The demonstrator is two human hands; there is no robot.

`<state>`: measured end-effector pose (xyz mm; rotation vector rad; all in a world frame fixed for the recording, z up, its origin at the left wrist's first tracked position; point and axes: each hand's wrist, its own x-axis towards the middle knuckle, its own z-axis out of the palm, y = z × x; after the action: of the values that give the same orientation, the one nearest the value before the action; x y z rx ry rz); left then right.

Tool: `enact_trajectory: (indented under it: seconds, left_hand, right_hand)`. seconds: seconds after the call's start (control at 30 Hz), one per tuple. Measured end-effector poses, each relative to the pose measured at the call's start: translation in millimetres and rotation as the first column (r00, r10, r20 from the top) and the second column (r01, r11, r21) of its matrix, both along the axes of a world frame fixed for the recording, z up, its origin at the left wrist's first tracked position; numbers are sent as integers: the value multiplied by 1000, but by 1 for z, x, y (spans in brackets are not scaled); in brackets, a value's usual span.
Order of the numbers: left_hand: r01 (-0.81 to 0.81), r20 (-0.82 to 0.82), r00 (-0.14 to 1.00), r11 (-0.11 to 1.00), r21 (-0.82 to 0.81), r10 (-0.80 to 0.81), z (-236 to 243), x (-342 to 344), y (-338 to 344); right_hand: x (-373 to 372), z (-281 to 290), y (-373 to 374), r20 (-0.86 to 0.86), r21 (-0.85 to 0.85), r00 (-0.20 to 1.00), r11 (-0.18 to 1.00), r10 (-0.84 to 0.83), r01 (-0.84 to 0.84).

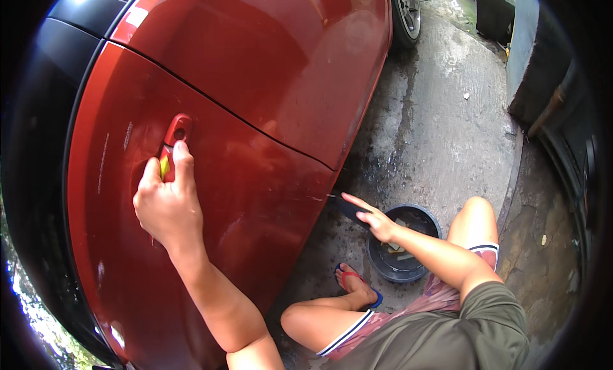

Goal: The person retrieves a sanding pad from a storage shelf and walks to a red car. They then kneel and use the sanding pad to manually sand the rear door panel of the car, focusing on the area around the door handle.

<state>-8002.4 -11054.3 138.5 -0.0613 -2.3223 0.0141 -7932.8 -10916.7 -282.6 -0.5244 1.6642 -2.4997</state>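
A red car door [236, 172] takes up the left half of the view. My left hand [169, 200] is closed at its red door handle [179, 130], fingers curled over the lower part. A small yellow piece [165, 166], perhaps sponge or cloth, shows between thumb and fingers; most of it is hidden. My right hand [378, 224] grips a dark, flat, elongated object [351, 209] of unclear kind, beside the door's lower edge. Partly under that hand and forearm stands a round dark basin [401, 275] with water and pale things in it.
Wet concrete [447, 114] stretches along the car toward a wheel [405, 12]. Dark panels [543, 69] stand on the right. My knees are bent beside the basin, and my foot in a red and blue flip-flop [355, 284] rests near the car.
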Motion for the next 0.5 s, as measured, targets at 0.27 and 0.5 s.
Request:
enact_trajectory:
  seconds: [0.27, 0.5]
  left_hand:
    - [21, -194, 980, 994, -107, -41, -17, 68, 41]
    - [307, -216, 908, 920, -242, -360, -19, 132, 43]
  right_hand:
    - [80, -28, 78, 648, 145, 700, 854, 300, -500]
    - [101, -151, 61, 465, 885, 811, -214, 355, -413]
